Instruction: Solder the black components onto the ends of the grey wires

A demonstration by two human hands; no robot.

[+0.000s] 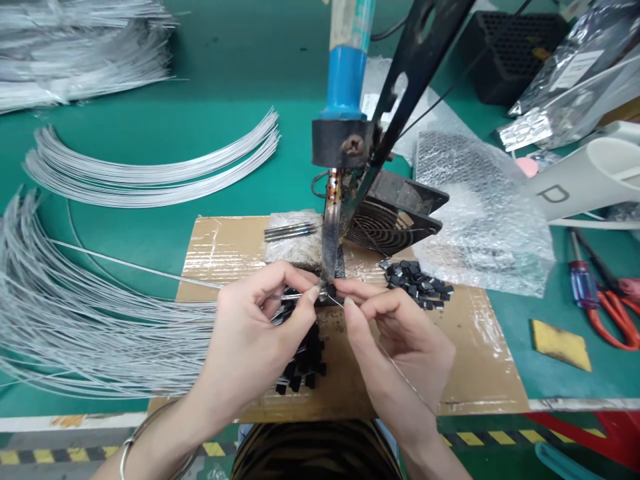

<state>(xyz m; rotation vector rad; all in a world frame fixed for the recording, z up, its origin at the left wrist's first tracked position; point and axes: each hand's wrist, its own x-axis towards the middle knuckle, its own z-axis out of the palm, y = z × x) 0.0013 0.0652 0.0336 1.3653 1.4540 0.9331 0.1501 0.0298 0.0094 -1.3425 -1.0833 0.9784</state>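
Under the tip of a mounted soldering iron (pixel 331 240), my two hands come close together. My left hand (pixel 255 340) pinches a grey wire (pixel 135 265) that runs off to the left, its end at the iron tip. Thumb and fingers of my right hand (pixel 407 340) close on a thin solder wire (pixel 400 370), which trails back along the palm. A small black connector piece (pixel 331 291) sits at the right fingertips, touching or nearly touching the wire end; the exact contact is too small to see. Below my left hand lie black-ended wires (pixel 303 363).
Loose black connectors (pixel 417 283) lie on the cardboard (pixel 480 360) to the right. A small fan (pixel 395 213) stands behind the iron. Wire bundles (pixel 160 177) spread at left. Bubble wrap (pixel 475 207), a yellow sponge (pixel 561 343) and orange-handled pliers (pixel 613 320) lie at right.
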